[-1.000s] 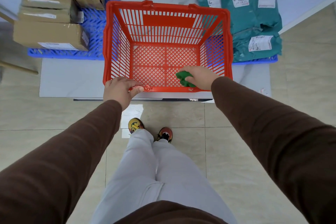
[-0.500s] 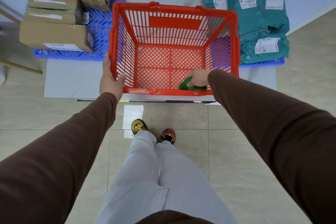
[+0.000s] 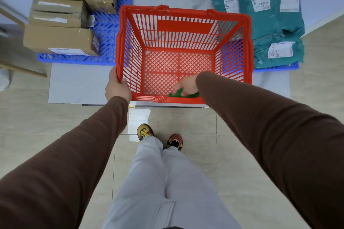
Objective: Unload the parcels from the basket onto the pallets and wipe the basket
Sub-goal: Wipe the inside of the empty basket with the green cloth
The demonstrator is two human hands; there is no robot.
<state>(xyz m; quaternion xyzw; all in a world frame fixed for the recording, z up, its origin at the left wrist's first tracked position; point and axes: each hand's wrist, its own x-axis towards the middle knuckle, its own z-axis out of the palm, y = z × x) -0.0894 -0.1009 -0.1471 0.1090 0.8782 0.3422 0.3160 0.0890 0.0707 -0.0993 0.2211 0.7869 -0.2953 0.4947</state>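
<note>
A red plastic basket [image 3: 185,13] stands on a low white platform between two blue pallets. No parcels lie inside it. My left hand [image 3: 116,87] grips its near left corner at the rim. My right hand [image 3: 186,85] is down inside the basket by the near wall, pressing a green cloth [image 3: 176,94] against the mesh bottom. Brown cardboard boxes [image 3: 59,40] are stacked on the left pallet [image 3: 107,29]. Teal mailer bags [image 3: 277,22] with white labels are piled on the right pallet [image 3: 275,67].
The white platform [image 3: 78,83] has a near edge just in front of my shoes [image 3: 145,132]. A wooden pole [image 3: 24,69] slants at the far left. Beige floor tiles surround me, and a pale wall runs behind the pallets.
My left hand moved from the basket's near rim to its left corner. My right hand sank deeper into the basket with the cloth, sliding along the near wall.
</note>
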